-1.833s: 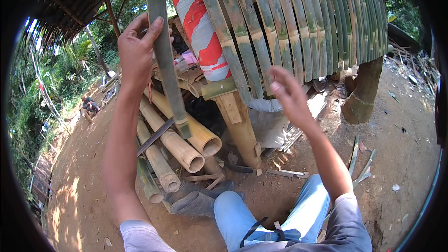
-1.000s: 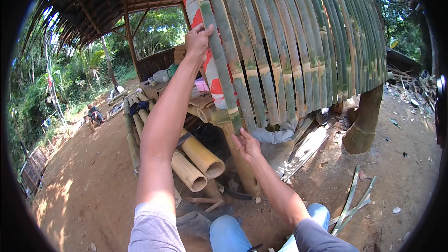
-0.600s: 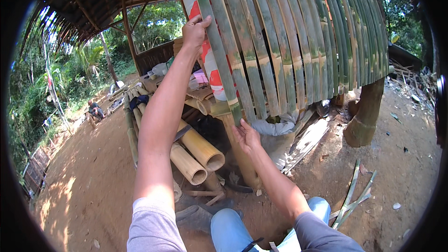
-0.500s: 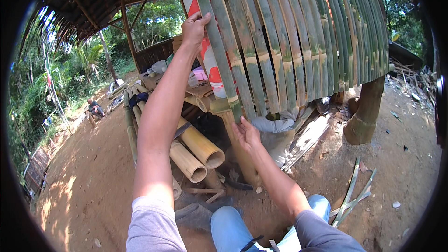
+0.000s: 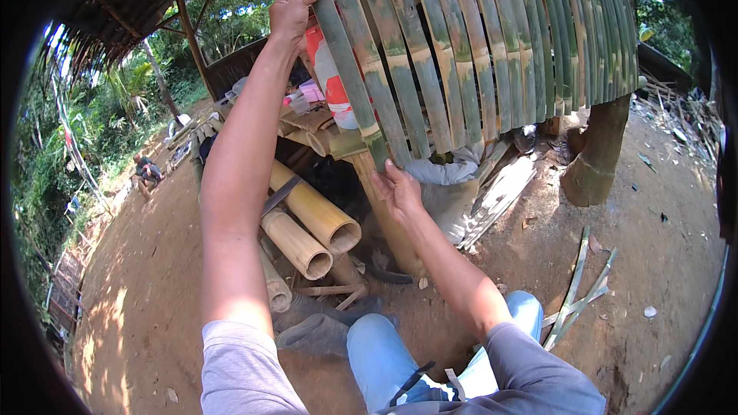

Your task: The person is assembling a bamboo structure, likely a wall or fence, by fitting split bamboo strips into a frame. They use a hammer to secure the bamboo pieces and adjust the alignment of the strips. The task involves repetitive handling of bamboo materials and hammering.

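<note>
The outermost split-bamboo slat (image 5: 347,69) stands steeply at the left end of a panel of green and tan bamboo slats (image 5: 469,69). My left hand (image 5: 290,14) is closed on its upper part, the thumb lying across the slat's face. Lower down, my right hand (image 5: 401,194) pinches the slat's bottom end, its thumb on the face and its fingers behind. Behind the slat, close to my left hand, shows a red and white sheet (image 5: 329,81). A thick bamboo post (image 5: 384,211) rises just left of my right hand.
Cut bamboo poles (image 5: 315,211) with open ends lie below my left forearm, a dark flat blade (image 5: 282,195) across them. Thin strips (image 5: 573,292) rest on the dirt at right, near a stout post (image 5: 596,157). A person (image 5: 146,173) sits far left.
The view has shifted, so the panel and poles appear farther left and higher. Both hands keep their places on the same slat.
</note>
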`<state>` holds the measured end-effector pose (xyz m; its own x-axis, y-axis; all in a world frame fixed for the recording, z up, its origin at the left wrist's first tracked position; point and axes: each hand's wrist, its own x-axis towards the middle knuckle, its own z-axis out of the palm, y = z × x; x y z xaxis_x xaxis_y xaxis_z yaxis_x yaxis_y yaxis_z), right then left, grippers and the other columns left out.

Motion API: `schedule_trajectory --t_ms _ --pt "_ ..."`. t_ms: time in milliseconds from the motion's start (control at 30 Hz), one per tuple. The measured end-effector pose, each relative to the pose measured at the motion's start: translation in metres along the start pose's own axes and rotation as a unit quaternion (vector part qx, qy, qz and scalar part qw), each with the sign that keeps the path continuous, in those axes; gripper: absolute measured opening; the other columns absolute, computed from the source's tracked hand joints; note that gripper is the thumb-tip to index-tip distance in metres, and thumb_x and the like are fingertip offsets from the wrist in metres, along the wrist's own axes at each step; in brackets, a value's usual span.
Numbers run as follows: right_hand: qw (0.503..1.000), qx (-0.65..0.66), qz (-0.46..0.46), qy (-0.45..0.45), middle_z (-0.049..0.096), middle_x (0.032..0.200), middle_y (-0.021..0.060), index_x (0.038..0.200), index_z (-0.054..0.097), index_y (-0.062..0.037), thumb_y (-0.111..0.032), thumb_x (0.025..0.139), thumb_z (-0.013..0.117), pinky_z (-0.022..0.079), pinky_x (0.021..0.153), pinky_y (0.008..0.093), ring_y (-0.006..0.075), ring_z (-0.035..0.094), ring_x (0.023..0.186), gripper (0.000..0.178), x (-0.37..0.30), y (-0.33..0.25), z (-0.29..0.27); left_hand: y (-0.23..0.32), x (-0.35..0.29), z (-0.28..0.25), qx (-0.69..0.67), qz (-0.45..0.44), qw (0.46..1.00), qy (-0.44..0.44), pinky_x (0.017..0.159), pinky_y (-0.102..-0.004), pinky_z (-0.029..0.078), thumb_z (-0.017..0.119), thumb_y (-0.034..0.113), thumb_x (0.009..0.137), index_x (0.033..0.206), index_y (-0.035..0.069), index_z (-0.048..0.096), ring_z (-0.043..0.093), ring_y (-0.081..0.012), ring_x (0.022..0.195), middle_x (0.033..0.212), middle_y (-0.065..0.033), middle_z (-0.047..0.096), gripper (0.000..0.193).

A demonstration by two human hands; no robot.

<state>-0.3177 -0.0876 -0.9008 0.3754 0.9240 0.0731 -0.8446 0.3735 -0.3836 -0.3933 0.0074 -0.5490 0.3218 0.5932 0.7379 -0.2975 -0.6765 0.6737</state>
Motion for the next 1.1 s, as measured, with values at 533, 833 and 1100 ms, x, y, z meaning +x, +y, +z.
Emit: schedule_trajectory --t_ms 533,833,1100 --pt "0.994 -0.094 -0.053 0.001 0.061 0.096 0.0144 0.099 0.051 0.0033 -0.02 0.096 0.066 0.06 0.081 0.0321 0.025 0.069 0.09 0.028 -0.002 0.006 0.002 0.008 -0.012 0.014 -0.006 0.038 0.998 0.041 0.062 -0.0323 0.059 0.063 0.013 0.096 0.104 -0.001 0.065 0.068 -0.0164 0.07 0.085 -0.0085 0.07 0.016" --pt "0.992 -0.106 -0.073 0.005 0.062 0.095 0.0151 0.099 0.051 0.0047 -0.021 0.097 0.065 0.059 0.079 0.0323 0.0251 0.069 0.087 0.029 0.0 0.006 -0.003 0.001 -0.008 0.017 0.0 0.046 0.998 0.049 0.068 -0.0289 0.055 0.064 0.013 0.095 0.104 0.001 0.067 0.064 -0.0106 0.074 0.088 -0.0035 0.068 0.015" --pt "0.994 -0.096 -0.061 -0.006 0.061 0.095 0.0133 0.103 0.052 0.006 -0.02 0.099 0.063 0.059 0.077 0.0305 0.0245 0.069 0.084 0.028 -0.002 0.013 0.003 0.002 -0.008 0.018 0.094 0.088 0.982 0.141 0.068 -0.0285 0.049 0.072 0.013 0.086 0.097 -0.003 0.073 0.065 -0.0116 0.074 0.085 -0.0071 0.073 0.019"
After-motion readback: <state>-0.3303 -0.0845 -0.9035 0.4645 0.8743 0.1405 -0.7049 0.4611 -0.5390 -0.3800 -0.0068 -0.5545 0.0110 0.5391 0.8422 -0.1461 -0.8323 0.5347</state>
